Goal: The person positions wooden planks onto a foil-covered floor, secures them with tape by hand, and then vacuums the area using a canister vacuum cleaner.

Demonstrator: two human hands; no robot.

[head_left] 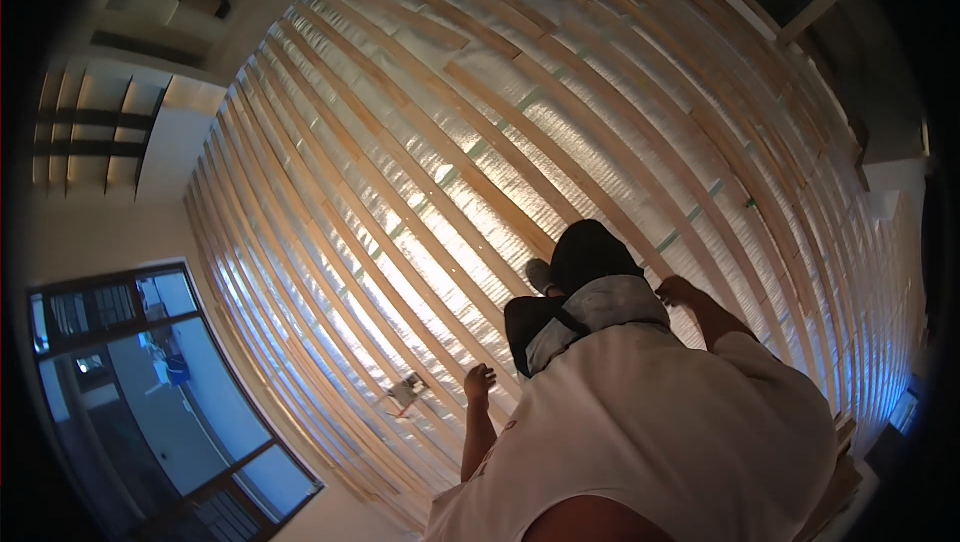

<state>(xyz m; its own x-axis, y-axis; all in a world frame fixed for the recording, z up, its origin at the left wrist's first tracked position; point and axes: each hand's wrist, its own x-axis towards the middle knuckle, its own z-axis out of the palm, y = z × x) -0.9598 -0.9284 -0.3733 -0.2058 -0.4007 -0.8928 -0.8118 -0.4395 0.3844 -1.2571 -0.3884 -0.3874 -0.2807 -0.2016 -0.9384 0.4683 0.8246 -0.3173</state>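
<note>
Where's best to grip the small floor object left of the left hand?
Probably grip the small object by its bulkier grey end, from above, on the side nearest the left hand; it lies low and its other end looks thinner. Finer detail is unclear.

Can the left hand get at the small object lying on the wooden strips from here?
Probably yes, by stooping: the left hand hangs above the wooden strips, the small object lies to its left, and nothing visible blocks the way.

No legible text, labels, numbers or signs.
</note>
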